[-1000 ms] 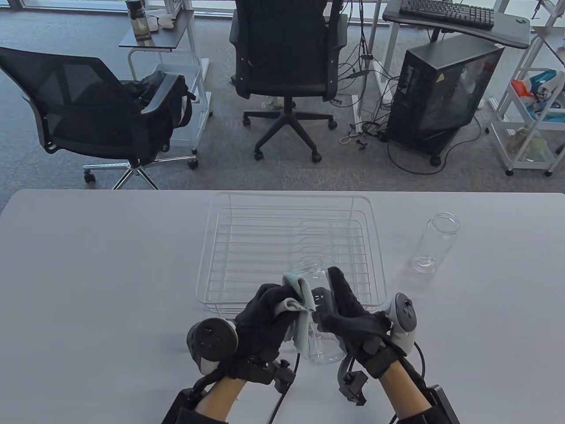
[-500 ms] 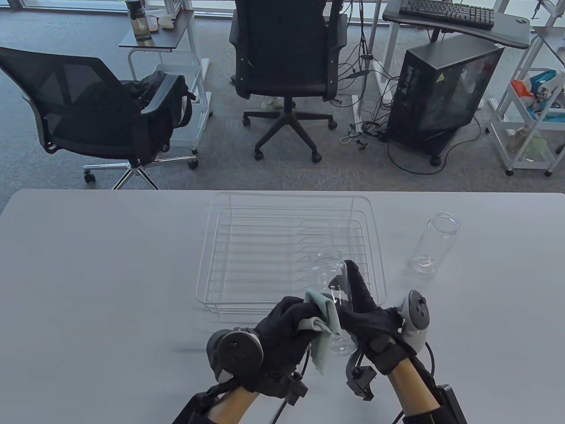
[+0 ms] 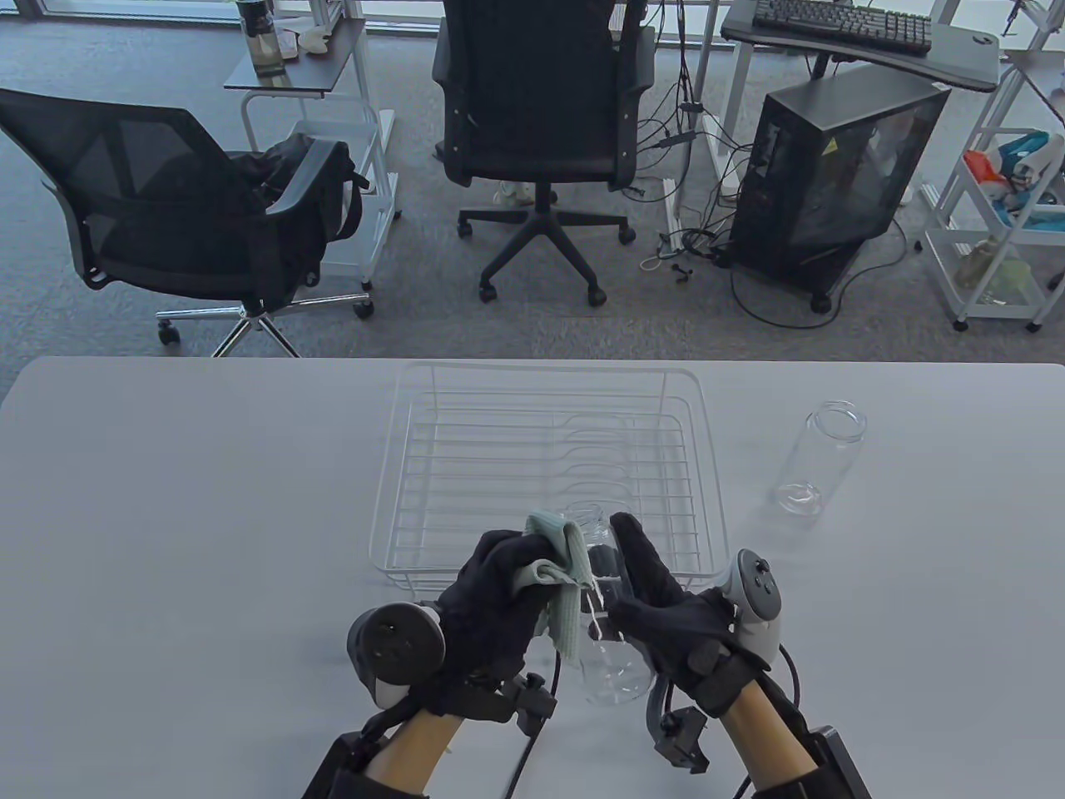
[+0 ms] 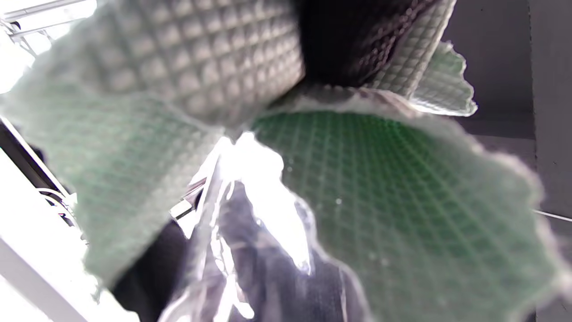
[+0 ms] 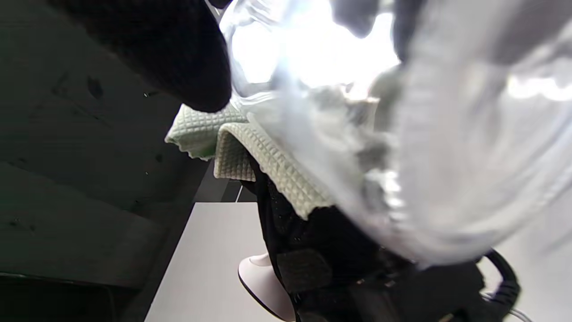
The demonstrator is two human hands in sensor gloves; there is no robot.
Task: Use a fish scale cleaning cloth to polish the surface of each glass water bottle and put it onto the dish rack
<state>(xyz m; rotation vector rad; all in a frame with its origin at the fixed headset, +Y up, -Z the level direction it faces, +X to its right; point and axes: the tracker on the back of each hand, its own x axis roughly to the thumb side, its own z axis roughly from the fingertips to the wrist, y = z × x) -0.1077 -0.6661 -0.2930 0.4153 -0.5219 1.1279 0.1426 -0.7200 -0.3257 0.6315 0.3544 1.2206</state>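
Bottle [image 3: 611,657], mouth tilted away toward the rack [image 3: 466,399], gripped by right hand [image 3: 666,612]; left hand [image 3: 491,599] clutches the cloth [image 3: 566,616].

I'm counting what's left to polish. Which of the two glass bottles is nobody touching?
The bottle standing alone on the table, right of the dish rack. The other bottle is gripped by the right hand against the left hand's cloth.

Office: swivel chairs [image 3: 532,125], keyboard [image 3: 842,23], computer tower [image 3: 824,183].

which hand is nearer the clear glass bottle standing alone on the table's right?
Right. The right hand grips another bottle in front of the white wire dish rack, nearer the standing clear glass bottle; the left hand, holding the green cloth, is further left.
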